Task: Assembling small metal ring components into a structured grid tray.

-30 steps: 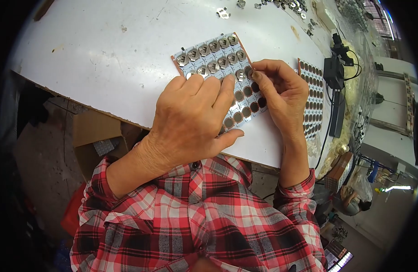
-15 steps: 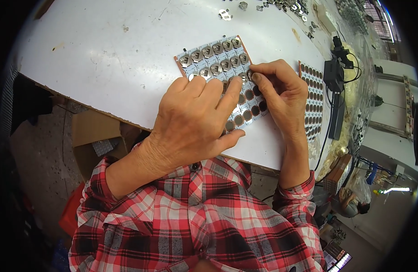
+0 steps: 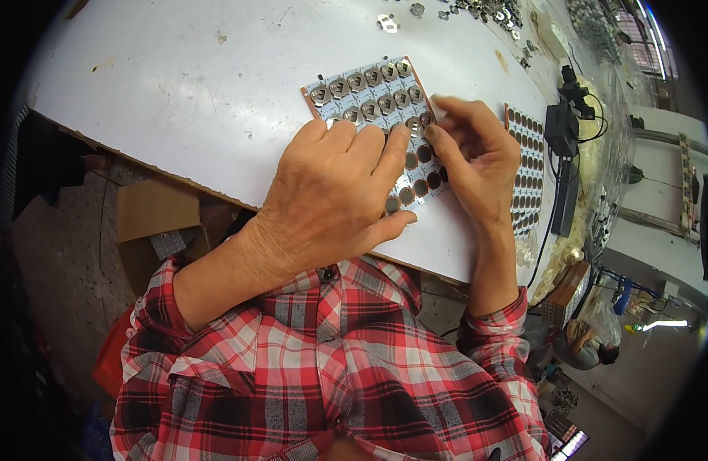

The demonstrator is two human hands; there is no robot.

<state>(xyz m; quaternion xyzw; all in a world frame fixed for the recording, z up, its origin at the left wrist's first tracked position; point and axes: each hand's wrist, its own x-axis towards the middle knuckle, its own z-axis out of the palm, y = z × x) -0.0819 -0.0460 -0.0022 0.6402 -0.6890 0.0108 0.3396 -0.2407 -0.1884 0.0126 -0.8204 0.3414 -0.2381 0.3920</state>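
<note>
A pale blue circuit panel (image 3: 340, 107) lies on the white table with rows of round pads. Shiny metal battery clips (image 3: 385, 103) cover its far rows, while dark round pads (image 3: 421, 187) show bare in the near ones. My left hand (image 3: 331, 180) rests over the panel's left side, its index fingertip down by the third row and its thumb stretched apart; it grips nothing that I can see. At the panel's right edge my right hand (image 3: 477, 154) has thumb and index finger apart, with the thumb tip touching the end clip (image 3: 427, 120) of the third row.
A second panel (image 3: 526, 165) with dark pads lies to the right. Loose metal clips (image 3: 488, 14) are scattered at the far edge. A black adapter (image 3: 561, 129) with cables stands beyond the second panel. Below the table's left edge is a cardboard box (image 3: 156, 207). Another person (image 3: 588, 344) is in the background.
My right index finger has lifted away from the thumb, and the clip that was between them now sits at the right end of the third row. My left hand has barely moved.
</note>
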